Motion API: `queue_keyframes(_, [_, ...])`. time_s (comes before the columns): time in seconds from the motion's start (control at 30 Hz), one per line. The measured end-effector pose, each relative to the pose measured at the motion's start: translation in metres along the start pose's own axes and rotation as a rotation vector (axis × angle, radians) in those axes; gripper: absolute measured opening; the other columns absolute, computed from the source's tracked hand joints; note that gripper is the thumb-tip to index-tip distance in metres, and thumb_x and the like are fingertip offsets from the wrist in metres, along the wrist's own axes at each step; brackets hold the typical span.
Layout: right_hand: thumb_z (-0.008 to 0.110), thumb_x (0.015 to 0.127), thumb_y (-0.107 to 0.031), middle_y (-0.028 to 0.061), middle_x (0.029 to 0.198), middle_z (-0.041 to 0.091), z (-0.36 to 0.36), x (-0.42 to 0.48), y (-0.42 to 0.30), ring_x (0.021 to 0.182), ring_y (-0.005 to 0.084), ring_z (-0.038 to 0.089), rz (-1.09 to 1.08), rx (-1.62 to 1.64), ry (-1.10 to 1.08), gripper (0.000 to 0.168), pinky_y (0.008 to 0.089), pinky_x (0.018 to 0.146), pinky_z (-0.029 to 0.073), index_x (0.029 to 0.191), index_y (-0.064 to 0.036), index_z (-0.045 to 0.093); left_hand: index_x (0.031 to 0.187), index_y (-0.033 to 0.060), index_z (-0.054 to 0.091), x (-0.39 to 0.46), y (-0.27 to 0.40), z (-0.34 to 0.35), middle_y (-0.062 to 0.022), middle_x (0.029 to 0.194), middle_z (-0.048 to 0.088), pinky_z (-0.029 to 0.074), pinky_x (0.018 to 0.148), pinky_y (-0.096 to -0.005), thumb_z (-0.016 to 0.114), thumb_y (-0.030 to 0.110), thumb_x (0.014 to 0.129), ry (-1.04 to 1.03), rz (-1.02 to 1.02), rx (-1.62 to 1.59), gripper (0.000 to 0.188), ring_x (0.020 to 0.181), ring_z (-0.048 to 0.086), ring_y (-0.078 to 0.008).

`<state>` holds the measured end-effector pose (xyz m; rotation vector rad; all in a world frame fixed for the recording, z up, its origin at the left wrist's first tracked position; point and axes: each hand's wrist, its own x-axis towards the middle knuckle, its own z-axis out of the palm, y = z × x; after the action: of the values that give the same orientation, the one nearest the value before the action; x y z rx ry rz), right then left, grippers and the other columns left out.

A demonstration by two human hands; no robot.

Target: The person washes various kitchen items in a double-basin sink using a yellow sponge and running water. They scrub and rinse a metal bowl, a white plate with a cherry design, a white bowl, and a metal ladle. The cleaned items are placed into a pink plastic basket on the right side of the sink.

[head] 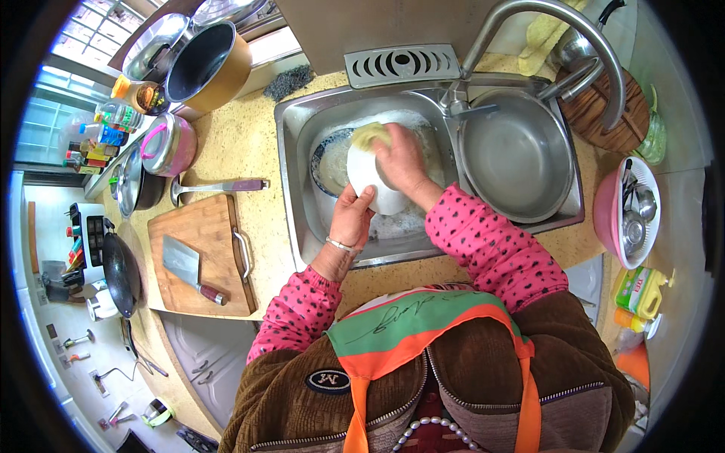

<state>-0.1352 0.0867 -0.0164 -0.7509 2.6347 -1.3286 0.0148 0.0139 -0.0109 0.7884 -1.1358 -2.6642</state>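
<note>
Over the left basin of a steel double sink (288,187), my left hand (352,218) grips the near rim of a white bowl (391,205), thumb on top. My right hand (401,158) presses a yellow-green cloth (369,136) against the bowl's far edge; the fingers partly cover both. Below them, a dish with a blue patterned rim (318,164) lies in foamy water. In the right basin sits a large round metal pan (515,158), with the curved faucet (498,22) rising behind it.
To the left, a cleaver (182,260) lies on a wooden cutting board (215,221), near a ladle (221,186). A deep pot (226,73) and dark scouring pad (288,82) are behind. At right stand a pink basin holding utensils (606,218) and a yellow detergent jug (651,291).
</note>
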Motion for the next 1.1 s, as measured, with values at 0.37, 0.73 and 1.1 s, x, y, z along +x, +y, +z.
queue_keyframes(0.37, [0.047, 0.101, -0.039, 0.0240, 0.117, 0.063, -0.030, -0.051, 0.094, 0.108, 0.0384, 0.061, 0.241, 0.138, -0.280, 0.044, 0.0482, 0.093, 0.046, 0.120, 0.000, 0.054, 0.131, 0.0059, 0.053, 0.001, 0.018, -0.020, -0.0060, 0.123, 0.064, 0.052, 0.095, -0.0349, 0.055, 0.012, 0.100, -0.107, 0.075, -0.215, 0.031, 0.110, 0.062, -0.0180])
queue_keyframes(0.73, [0.058, 0.098, -0.012, 0.0075, 0.120, 0.064, -0.098, -0.065, -0.043, 0.114, 0.0229, 0.061, 0.464, 1.246, -0.420, 0.033, 0.0439, 0.101, 0.046, 0.130, -0.007, 0.052, 0.136, 0.0062, 0.047, 0.001, 0.027, -0.031, -0.0081, 0.129, 0.057, 0.053, 0.092, -0.0380, 0.053, 0.040, 0.101, -0.195, 0.016, 0.042, 0.049, 0.115, 0.058, -0.0206])
queue_keyframes(1.1, [0.054, 0.081, 0.004, 0.0110, 0.112, 0.068, -0.107, -0.096, -0.047, 0.111, 0.0302, 0.061, -0.640, -0.290, -0.375, 0.031, 0.0451, 0.105, 0.040, 0.106, -0.008, 0.067, 0.142, 0.0032, 0.038, -0.020, 0.038, -0.027, -0.0136, 0.127, 0.057, 0.056, 0.093, -0.0461, 0.055, 0.001, 0.088, -0.271, -0.109, -0.191, 0.057, 0.106, 0.064, -0.0281])
